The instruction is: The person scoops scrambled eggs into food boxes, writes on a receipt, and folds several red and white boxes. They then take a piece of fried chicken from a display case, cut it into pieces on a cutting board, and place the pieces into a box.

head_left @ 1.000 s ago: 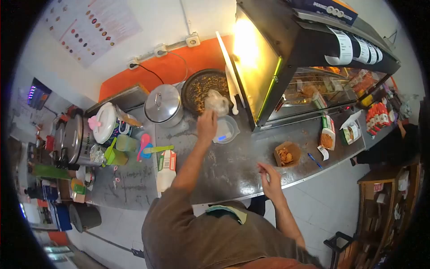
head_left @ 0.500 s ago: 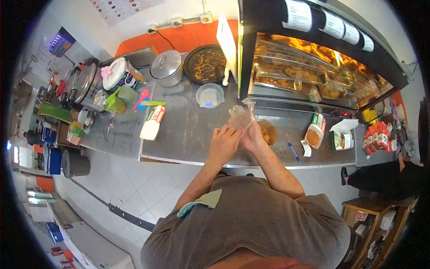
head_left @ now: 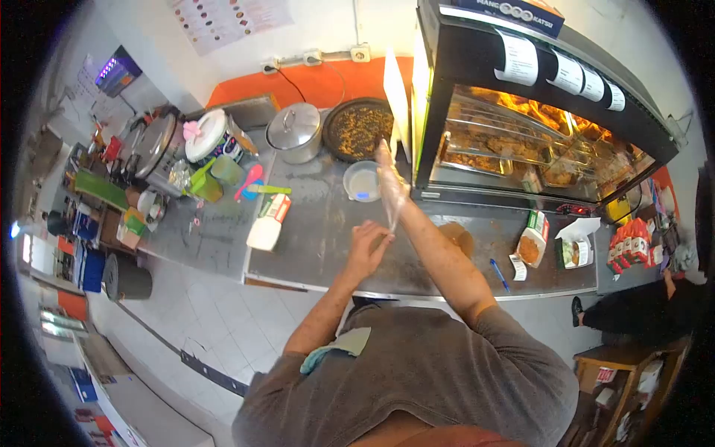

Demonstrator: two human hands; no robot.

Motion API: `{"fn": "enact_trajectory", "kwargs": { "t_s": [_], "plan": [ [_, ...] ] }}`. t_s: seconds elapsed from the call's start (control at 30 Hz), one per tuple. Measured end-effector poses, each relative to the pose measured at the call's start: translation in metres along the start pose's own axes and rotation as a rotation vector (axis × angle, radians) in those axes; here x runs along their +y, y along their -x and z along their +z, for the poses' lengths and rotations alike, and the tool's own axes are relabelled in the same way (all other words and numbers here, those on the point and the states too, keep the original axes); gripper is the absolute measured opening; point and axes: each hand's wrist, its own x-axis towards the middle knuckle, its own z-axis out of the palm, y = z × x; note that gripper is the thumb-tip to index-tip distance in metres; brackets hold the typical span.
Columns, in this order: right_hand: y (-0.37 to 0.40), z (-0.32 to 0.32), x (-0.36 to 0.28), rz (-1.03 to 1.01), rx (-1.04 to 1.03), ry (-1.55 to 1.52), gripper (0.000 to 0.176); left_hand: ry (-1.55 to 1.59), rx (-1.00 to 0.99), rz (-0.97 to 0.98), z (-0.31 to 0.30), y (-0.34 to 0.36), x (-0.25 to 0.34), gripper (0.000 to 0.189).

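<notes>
My right hand point(head_left: 390, 182) is inside a clear plastic glove point(head_left: 395, 212), stretched forward over the counter with its fingers extended. It is beside a clear round plastic tub point(head_left: 362, 181) and near a large dark pan point(head_left: 356, 130) of browned bits. Closer to my body, my left hand point(head_left: 368, 249) pinches the loose cuff of the glove at my right wrist. A brown paper bowl point(head_left: 457, 238) stands just right of my right forearm, which partly hides it.
A lit glass food warmer point(head_left: 514, 141) stands at the back right. Right of the bowl are a blue pen point(head_left: 500, 275) and open food boxes point(head_left: 532, 242). A lidded pot point(head_left: 295, 134) and a white carton point(head_left: 268, 222) stand left. A person in dark clothes point(head_left: 633, 305) is far right.
Both hands were together around the crumpled plastic glove. My right hand has pushed forward into it, while my left hand holds back at the cuff. The view has shifted slightly.
</notes>
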Motion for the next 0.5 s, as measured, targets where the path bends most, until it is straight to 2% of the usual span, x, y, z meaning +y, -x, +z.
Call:
{"fn": "enact_trajectory", "kwargs": {
  "t_s": [0.07,0.1,0.17,0.2,0.23,0.27,0.33,0.37,0.4,0.43,0.5],
  "plan": [
    [-0.059,-0.031,0.030,0.247,0.156,-0.640,0.075,-0.111,0.133,-0.005,-0.030,0.002,-0.010,0.030],
    [-0.089,-0.042,0.051,0.380,0.242,-0.950,0.075,-0.106,0.106,0.022,-0.039,0.005,-0.015,0.030],
    [-0.149,-0.044,0.083,0.632,0.442,-1.560,0.076,0.193,0.257,-0.189,-0.056,0.024,-0.026,0.041],
    [-0.187,-0.025,0.092,0.669,0.312,-1.421,0.068,0.198,0.237,-0.177,-0.065,0.037,-0.037,0.041],
    [-0.223,0.002,0.096,0.699,0.175,-1.282,0.060,0.166,0.264,-0.252,-0.076,0.055,-0.054,0.042],
    [-0.233,0.020,0.081,0.717,0.163,-1.273,0.060,0.136,0.293,-0.328,-0.087,0.074,-0.070,0.043],
    [-0.300,0.082,0.090,0.619,-0.014,-1.262,0.044,0.170,0.324,-0.435,-0.109,0.110,-0.096,0.041],
    [-0.310,0.112,0.092,0.567,-0.101,-1.255,0.041,0.182,0.309,-0.432,-0.120,0.125,-0.106,0.041],
    [-0.317,0.131,0.084,0.513,-0.186,-1.248,0.041,0.210,0.316,-0.509,-0.131,0.139,-0.116,0.042],
    [-0.310,0.138,0.078,0.522,-0.194,-1.237,0.041,0.235,0.321,-0.588,-0.140,0.152,-0.124,0.042],
    [-0.292,0.142,0.074,0.506,-0.197,-1.317,0.043,0.267,0.309,-0.602,-0.153,0.172,-0.145,0.042]
  ]
}}
